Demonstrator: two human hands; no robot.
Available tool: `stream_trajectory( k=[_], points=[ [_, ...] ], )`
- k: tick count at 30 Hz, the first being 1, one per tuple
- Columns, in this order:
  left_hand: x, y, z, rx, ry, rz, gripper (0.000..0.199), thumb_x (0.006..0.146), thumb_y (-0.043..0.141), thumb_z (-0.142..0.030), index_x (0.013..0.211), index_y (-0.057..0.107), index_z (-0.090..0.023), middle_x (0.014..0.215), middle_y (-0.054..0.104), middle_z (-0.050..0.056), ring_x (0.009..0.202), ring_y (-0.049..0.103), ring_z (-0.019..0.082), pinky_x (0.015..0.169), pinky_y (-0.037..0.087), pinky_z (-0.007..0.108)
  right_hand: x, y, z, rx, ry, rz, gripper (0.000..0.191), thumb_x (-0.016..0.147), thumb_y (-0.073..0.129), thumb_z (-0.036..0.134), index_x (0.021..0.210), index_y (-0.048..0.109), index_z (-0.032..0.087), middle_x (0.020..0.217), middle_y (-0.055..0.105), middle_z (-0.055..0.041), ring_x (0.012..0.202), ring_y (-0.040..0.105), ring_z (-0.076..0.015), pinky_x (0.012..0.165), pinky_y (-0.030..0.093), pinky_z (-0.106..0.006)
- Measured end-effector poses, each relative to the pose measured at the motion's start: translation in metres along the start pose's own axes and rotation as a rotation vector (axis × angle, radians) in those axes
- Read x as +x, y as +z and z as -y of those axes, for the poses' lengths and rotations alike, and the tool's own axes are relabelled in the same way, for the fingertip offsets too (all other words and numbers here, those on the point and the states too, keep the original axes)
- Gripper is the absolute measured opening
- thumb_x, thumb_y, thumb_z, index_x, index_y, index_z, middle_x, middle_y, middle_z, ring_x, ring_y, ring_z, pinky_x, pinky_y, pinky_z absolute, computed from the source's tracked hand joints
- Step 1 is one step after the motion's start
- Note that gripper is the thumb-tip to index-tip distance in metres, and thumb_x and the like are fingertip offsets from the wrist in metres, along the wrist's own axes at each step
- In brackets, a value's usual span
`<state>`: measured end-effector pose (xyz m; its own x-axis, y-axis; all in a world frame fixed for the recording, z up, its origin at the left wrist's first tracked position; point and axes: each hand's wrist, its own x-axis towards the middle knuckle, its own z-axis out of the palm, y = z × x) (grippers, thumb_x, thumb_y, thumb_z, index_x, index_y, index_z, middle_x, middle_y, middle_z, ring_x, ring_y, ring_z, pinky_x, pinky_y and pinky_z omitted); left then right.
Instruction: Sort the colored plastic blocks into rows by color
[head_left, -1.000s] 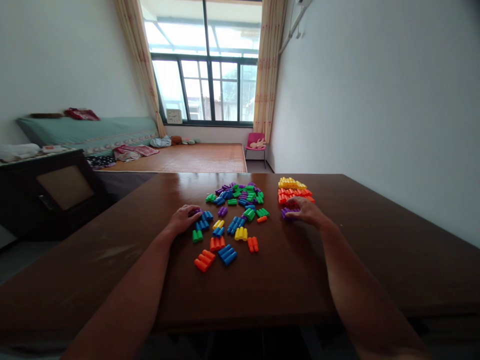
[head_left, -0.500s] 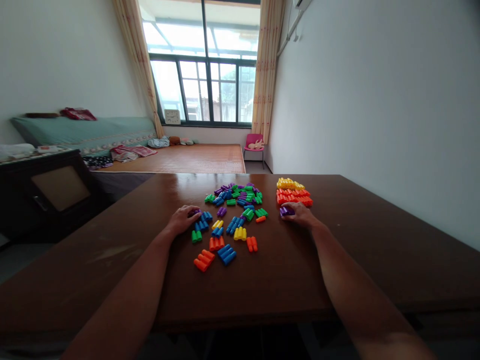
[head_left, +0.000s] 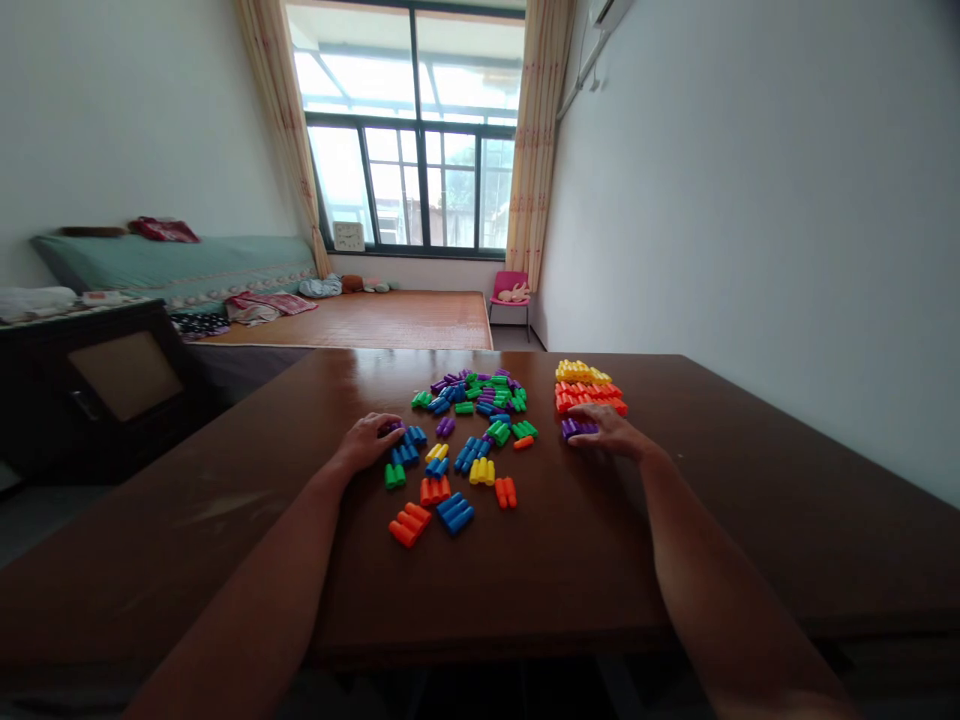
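On the brown table, my left hand (head_left: 369, 441) is closed round a purple toy block (head_left: 393, 427), mostly hidden by the fingers. Just right of it lie blue blocks (head_left: 406, 453), with a green block (head_left: 394, 476) below. My right hand (head_left: 616, 431) has thumb and fingers apart around a row of purple blocks (head_left: 578, 430) resting on the table. Behind that hand stand a row of orange blocks (head_left: 590, 398) and a row of yellow blocks (head_left: 582, 373).
A mixed pile of green, purple and blue blocks (head_left: 480, 393) lies at the table's (head_left: 525, 590) far middle. Nearer are loose orange blocks (head_left: 409, 524), blue blocks (head_left: 455, 513) and yellow blocks (head_left: 482, 471). Beyond the table are a bed (head_left: 420, 318) and a pink chair (head_left: 510, 283).
My right hand has loosened and drawn slightly right, so more of the purple row shows between thumb and fingers. The left hand stays on its purple block. The view has shifted slightly.
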<state>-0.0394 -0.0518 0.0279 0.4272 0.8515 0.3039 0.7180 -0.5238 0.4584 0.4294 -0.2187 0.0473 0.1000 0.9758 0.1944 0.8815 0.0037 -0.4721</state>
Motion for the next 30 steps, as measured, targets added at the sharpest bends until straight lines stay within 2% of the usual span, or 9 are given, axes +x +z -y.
stream_trajectory(
  k=[4, 7, 10, 12, 16, 20, 23, 26, 30],
  points=[
    [0.001, 0.001, 0.002, -0.001, -0.007, 0.011, 0.055, 0.077, 0.051, -0.061, 0.107, 0.069, -0.019, 0.103, 0.066, 0.009, 0.094, 0.063, 0.024, 0.085, 0.05, 0.032, 0.0, -0.004, 0.014, 0.031, -0.039, 0.037, 0.04, 0.07, 0.071, 0.041, 0.106, 0.07, 0.023, 0.104, 0.069, -0.0059, 0.099, 0.059, -0.0247, 0.091, 0.045, -0.039],
    [0.001, 0.001, 0.003, 0.006, 0.001, 0.014, 0.055, 0.076, 0.052, -0.062, 0.106, 0.069, -0.019, 0.102, 0.066, 0.009, 0.095, 0.063, 0.025, 0.085, 0.051, 0.033, -0.006, -0.015, 0.019, 0.131, -0.046, 0.135, 0.042, 0.068, 0.071, 0.043, 0.104, 0.07, 0.021, 0.091, 0.068, -0.0035, 0.084, 0.061, -0.0199, 0.078, 0.048, -0.032],
    [0.0, 0.001, 0.003, 0.005, 0.005, 0.013, 0.055, 0.076, 0.052, -0.062, 0.106, 0.07, -0.02, 0.102, 0.066, 0.009, 0.095, 0.063, 0.025, 0.086, 0.05, 0.034, -0.012, -0.021, 0.023, 0.12, -0.062, 0.245, 0.037, 0.062, 0.075, 0.039, 0.095, 0.071, 0.022, 0.09, 0.067, -0.0029, 0.081, 0.06, -0.0188, 0.073, 0.048, -0.028],
    [0.0, 0.001, 0.003, 0.003, 0.003, 0.011, 0.054, 0.077, 0.052, -0.062, 0.107, 0.069, -0.02, 0.103, 0.066, 0.009, 0.095, 0.063, 0.024, 0.086, 0.05, 0.033, -0.013, -0.018, 0.026, 0.075, -0.082, 0.264, 0.03, 0.059, 0.076, 0.034, 0.087, 0.072, 0.022, 0.094, 0.066, -0.0037, 0.083, 0.06, -0.0189, 0.073, 0.048, -0.028],
    [0.0, 0.0, 0.003, 0.013, 0.0, 0.017, 0.055, 0.077, 0.051, -0.061, 0.107, 0.069, -0.019, 0.104, 0.066, 0.009, 0.096, 0.063, 0.024, 0.085, 0.051, 0.033, -0.009, -0.009, 0.027, 0.044, -0.104, 0.235, 0.028, 0.06, 0.075, 0.031, 0.086, 0.071, 0.02, 0.094, 0.064, -0.0051, 0.081, 0.059, -0.0185, 0.072, 0.048, -0.028],
    [0.001, 0.0, 0.003, 0.007, -0.001, 0.024, 0.056, 0.077, 0.051, -0.062, 0.107, 0.069, -0.019, 0.105, 0.066, 0.009, 0.097, 0.063, 0.024, 0.084, 0.051, 0.032, -0.007, -0.011, 0.016, 0.115, -0.102, 0.207, 0.037, 0.064, 0.074, 0.041, 0.093, 0.07, 0.02, 0.098, 0.066, -0.0049, 0.083, 0.06, -0.0186, 0.074, 0.049, -0.028],
    [0.001, 0.001, 0.005, 0.009, 0.002, 0.023, 0.056, 0.077, 0.051, -0.061, 0.107, 0.069, -0.018, 0.104, 0.065, 0.01, 0.096, 0.063, 0.025, 0.084, 0.051, 0.033, -0.007, -0.02, -0.006, 0.148, 0.018, 0.079, 0.036, 0.071, 0.069, 0.044, 0.097, 0.069, 0.019, 0.096, 0.068, -0.0049, 0.086, 0.062, -0.0193, 0.078, 0.049, -0.03],
    [0.002, 0.001, 0.007, 0.012, 0.014, 0.014, 0.055, 0.077, 0.052, -0.061, 0.107, 0.069, -0.019, 0.103, 0.066, 0.009, 0.095, 0.063, 0.025, 0.084, 0.051, 0.033, -0.006, -0.023, -0.031, 0.072, 0.205, -0.058, 0.028, 0.072, 0.069, 0.036, 0.093, 0.068, 0.017, 0.094, 0.07, -0.007, 0.087, 0.064, -0.0217, 0.082, 0.049, -0.033],
    [0.002, 0.001, 0.006, 0.009, 0.017, 0.011, 0.053, 0.077, 0.052, -0.061, 0.106, 0.07, -0.019, 0.102, 0.066, 0.009, 0.093, 0.063, 0.024, 0.083, 0.051, 0.032, -0.004, -0.012, -0.045, 0.038, 0.308, -0.032, 0.032, 0.063, 0.076, 0.025, 0.094, 0.069, 0.017, 0.099, 0.07, -0.0085, 0.09, 0.066, -0.0239, 0.082, 0.051, -0.034]
  ],
)
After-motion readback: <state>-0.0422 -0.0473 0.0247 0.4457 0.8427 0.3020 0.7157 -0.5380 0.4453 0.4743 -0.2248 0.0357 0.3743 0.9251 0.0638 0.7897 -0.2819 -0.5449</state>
